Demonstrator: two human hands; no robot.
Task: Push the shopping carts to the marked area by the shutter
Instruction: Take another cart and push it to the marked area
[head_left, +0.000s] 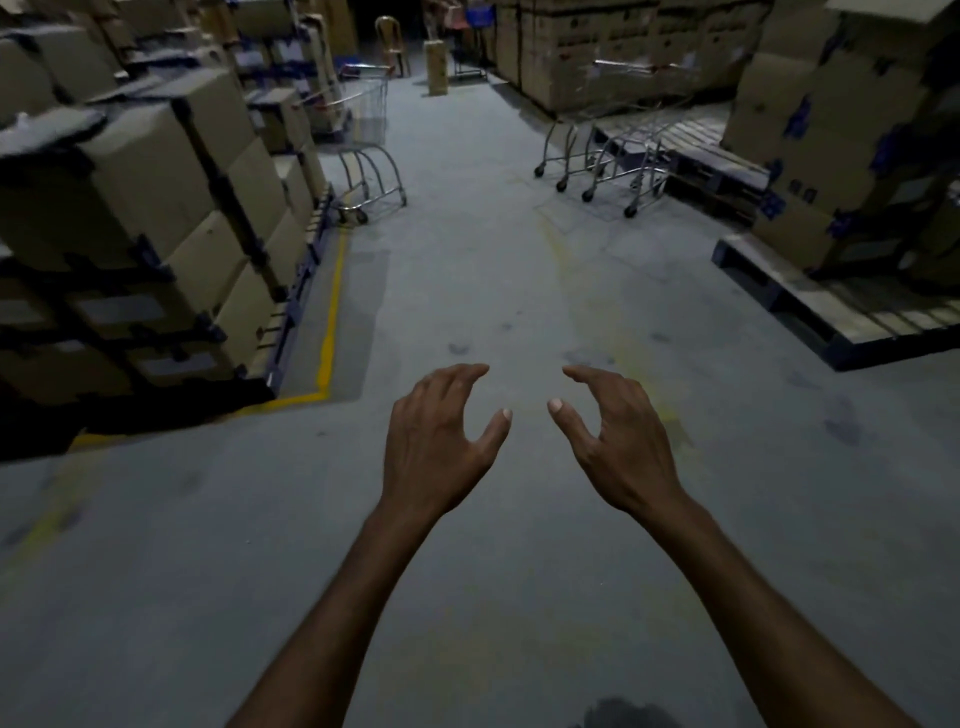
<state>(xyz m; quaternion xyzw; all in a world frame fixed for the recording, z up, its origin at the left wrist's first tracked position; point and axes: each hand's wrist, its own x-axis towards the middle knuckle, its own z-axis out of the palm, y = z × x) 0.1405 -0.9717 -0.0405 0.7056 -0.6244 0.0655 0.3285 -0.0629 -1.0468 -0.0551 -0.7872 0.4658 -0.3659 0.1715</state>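
Bare skin, no gloves: the left hand (436, 431) and right hand (613, 431) are stretched forward over the floor, near each other but apart, w/ nothing in them. Fingers are curled and spread, thumbs pointing inward, approx. the shape one makes for a bar handle. I judge they are prepared for a grip, because no cart is within reach.

Grey concrete floor (467, 571) is under the hands. A yellow line (328, 332) runs on the left, along the pallet of stacked cardboard boxes (156, 208), probably to mark the storage zone vs. the walking lane.

The task's things are well ahead. One shopping cart (366, 140) stands on the left side, just beside the boxes. A group of nested carts (618, 150) stands on the right, next to a low wooden pallet (701, 150), parked out of the lane, I think. More boxes on a pallet (841, 156) fill the right side.

No shutter or marked area for the carts can be identified; far end is too dark.
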